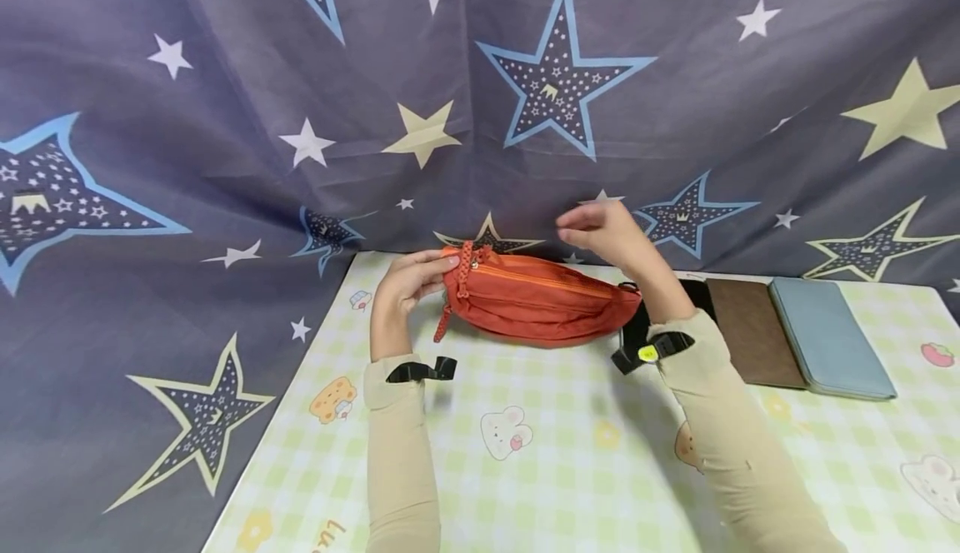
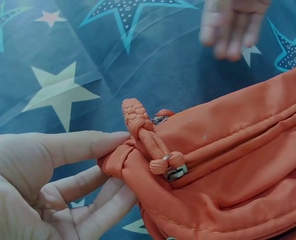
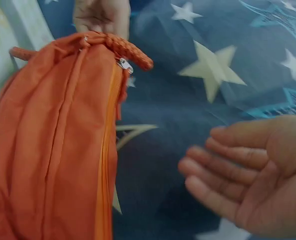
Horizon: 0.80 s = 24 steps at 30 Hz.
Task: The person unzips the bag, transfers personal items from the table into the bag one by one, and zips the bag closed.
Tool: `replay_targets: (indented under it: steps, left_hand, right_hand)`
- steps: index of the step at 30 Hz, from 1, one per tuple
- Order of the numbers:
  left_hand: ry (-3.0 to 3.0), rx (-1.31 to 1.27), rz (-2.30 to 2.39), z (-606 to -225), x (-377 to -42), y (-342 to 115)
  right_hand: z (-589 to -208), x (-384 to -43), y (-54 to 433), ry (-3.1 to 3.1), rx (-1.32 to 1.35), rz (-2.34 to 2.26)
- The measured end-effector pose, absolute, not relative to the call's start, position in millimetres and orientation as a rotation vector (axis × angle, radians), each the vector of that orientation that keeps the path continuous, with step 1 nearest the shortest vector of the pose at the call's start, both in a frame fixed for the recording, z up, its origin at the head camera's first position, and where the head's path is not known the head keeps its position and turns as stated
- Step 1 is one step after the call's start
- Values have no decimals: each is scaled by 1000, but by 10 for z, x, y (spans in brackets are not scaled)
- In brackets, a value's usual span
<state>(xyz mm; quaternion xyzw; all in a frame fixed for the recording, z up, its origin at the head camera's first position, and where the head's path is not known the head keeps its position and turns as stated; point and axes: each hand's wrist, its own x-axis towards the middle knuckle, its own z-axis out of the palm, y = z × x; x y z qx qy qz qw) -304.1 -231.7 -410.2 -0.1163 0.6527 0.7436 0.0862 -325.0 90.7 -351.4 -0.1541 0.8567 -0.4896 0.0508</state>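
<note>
An orange-red waist pack (image 1: 536,299) with zippers and braided cord pulls lies near the back of the table. My left hand (image 1: 412,280) pinches its left end between thumb and fingers; the left wrist view shows the thumb on top beside a cord pull (image 2: 147,131) and the fingers beneath. Above the pack's right half, my right hand (image 1: 609,232) hangs in the air, apart from it. In the right wrist view the fingers of that hand (image 3: 247,175) are loosely extended with nothing in them. The long upper zipper (image 3: 107,165) faces that side.
Right of the pack lie a black flat item (image 1: 699,299), partly behind my right forearm, a brown flat item (image 1: 752,332) and a light blue notebook-like item (image 1: 832,336). A checked cloth (image 1: 555,478) covers the table. A star-patterned curtain (image 1: 517,186) hangs right behind it.
</note>
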Motion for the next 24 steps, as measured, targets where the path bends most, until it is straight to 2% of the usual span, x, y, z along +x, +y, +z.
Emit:
replay_targets:
  steps: [6,13,24]
  left_hand:
    - [1948,-308,2208,-4094,-3024,-2349]
    - [1917,-250,2227,-4105,-3024,-2365]
    - [1919,-257,2221,-4107,-3030,-2347]
  right_hand:
    - [-3321,-3476,419,2379,-779,-1442]
    - [-3296,-3639,48,2320,-1053,-1118]
    - [-3370,-3563,-175,2416,-1063,-814]
